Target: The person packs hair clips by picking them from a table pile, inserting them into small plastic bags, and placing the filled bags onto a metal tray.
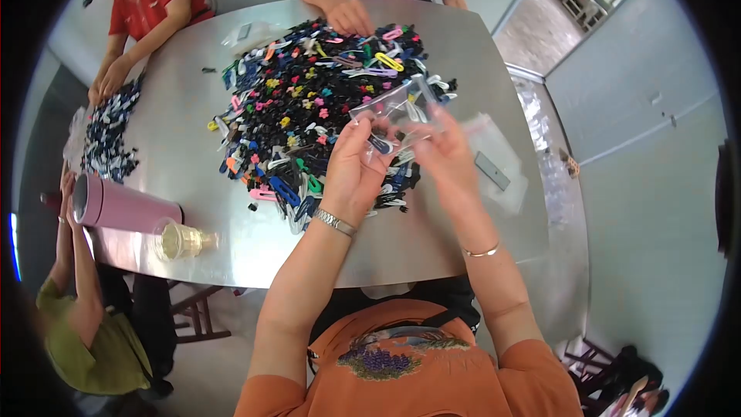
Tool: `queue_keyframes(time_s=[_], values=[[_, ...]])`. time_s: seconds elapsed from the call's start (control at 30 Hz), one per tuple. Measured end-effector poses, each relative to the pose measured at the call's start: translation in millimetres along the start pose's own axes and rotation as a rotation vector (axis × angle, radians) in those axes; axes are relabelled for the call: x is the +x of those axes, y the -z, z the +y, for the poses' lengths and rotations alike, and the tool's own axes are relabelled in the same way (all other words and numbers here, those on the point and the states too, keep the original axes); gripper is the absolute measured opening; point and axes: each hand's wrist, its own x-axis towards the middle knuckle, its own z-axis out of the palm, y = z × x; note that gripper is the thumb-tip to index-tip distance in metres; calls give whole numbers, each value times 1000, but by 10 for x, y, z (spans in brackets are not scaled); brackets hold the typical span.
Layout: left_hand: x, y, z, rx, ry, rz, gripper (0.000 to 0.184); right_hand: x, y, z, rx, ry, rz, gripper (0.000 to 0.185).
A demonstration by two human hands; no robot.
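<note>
Over the right side of a big pile of small hair clips (309, 100), my left hand (356, 166) holds a clear plastic bag (394, 104) by its lower left part. A few dark and pale clips show at the bag, by my left fingers. My right hand (448, 150) is at the bag's right side, its fingers blurred by motion, so its grip is unclear. The pile holds black, white, blue, pink and yellow pieces. To the right of my right hand lies a stack of clear bags (502, 185) with a grey strip (492, 171) on it.
A pink bottle (127, 205) lies on its side near a plastic cup (179, 240) at the table's (285, 266) left front. Three other people sit around the table; one reaches into the pile, another handles a smaller pile (112, 139). Another bag (251, 35) lies at the back.
</note>
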Motion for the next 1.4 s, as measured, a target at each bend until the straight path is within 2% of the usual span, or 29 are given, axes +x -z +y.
queue_keyframes(time_s=[0.07,0.13,0.17,0.2,0.27,0.3,0.33,0.4,0.47,0.5,0.57,0.63,0.67,0.73,0.77,0.87,0.93,1.0,1.07,1.1,1.13,1.27,1.37,1.4], values=[[-27,-36,-88,71,-67,-2,19,-29,3,68,-164,-53,-80,33],[-14,-4,-149,137,-109,-53,21,-32,56,14,-242,-44,16,26],[-65,-63,-114,271,-53,-16,27,-50,148,-46,-325,-53,69,20],[-91,-93,-132,406,-95,6,34,-89,261,-155,-329,-39,145,20],[-189,-280,-178,613,-155,36,40,-179,511,-390,-520,222,91,13],[-187,-270,-213,724,-205,26,40,-194,706,-447,-561,454,106,15],[-204,-265,-245,824,-234,33,38,-216,938,-527,-573,461,154,15],[-217,-160,-278,1111,-310,-90,35,-308,1462,-707,-701,603,335,16],[-204,-58,-314,1369,-370,-253,33,-418,1919,-846,-296,336,611,19],[-234,-73,-343,1504,-332,-283,30,-439,2253,-817,-245,308,711,20],[-274,-145,-398,1880,-415,-444,31,-615,3015,-513,-183,273,848,22],[-270,-215,-474,2102,-565,-675,32,-871,3558,-218,-1398,112,782,21],[-261,-236,-514,2108,-558,-708,32,-967,3691,-136,-1387,98,808,21],[-314,-268,-559,2233,-572,-761,32,-1144,3698,-66,-892,-271,933,19],[-350,-222,-544,2285,-499,-766,34,-1207,3761,17,-873,-286,939,19],[-586,-257,-623,2383,-502,-856,37,-1298,3958,335,-815,-282,907,19],[-696,-149,-591,2425,-463,-863,37,-1286,3985,537,-784,-182,738,20],[-767,-120,-599,2591,-429,-781,37,-1182,3975,706,-802,-218,662,20],[-764,-111,-619,2584,-419,-735,39,-1053,3983,988,-917,-199,492,19],[-764,-121,-635,2586,-410,-714,39,-966,3979,1069,-925,-280,418,18],[-767,-127,-647,2586,-402,-693,39,-877,3967,1147,-920,-278,411,18],[-774,-101,-651,2572,-416,-670,39,-559,3995,1398,-949,-287,465,21],[-764,-93,-651,2576,-433,-660,38,-480,4016,1506,-947,-66,925,27],[-761,-97,-644,2562,-431,-661,38,-499,3973,1456,-946,-63,918,27]])
